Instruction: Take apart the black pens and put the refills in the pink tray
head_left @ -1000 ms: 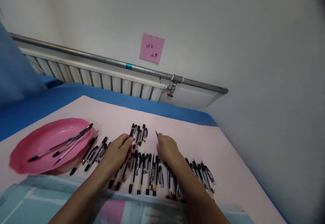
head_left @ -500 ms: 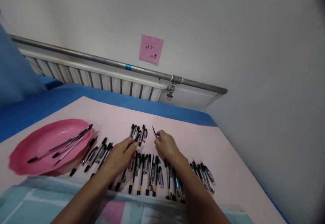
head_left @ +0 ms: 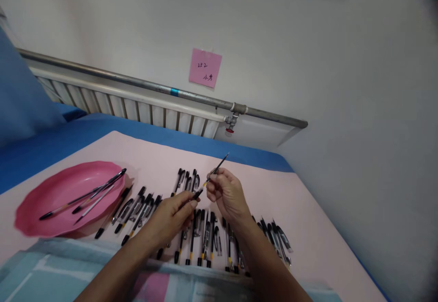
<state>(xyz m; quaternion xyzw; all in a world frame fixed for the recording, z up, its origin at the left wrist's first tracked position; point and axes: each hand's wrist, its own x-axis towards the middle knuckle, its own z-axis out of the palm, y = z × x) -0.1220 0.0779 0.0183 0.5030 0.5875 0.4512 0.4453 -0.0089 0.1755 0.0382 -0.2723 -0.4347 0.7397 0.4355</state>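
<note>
Jutting beyond the right hand [head_left: 226,195] (which pinches it), a slim pen piece [head_left: 221,162] slants upward.

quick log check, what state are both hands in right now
Left hand: closed, holding a dark pen part, mostly hidden.
Right hand: closed, holding a slim pointed pen piece, tip exposed.

A slim, dark pen refill [head_left: 220,164] slants upward to the right, tip highest, yellow near its lower end, which sits close to a mostly hidden, black-ended pen part [head_left: 197,195].
</note>
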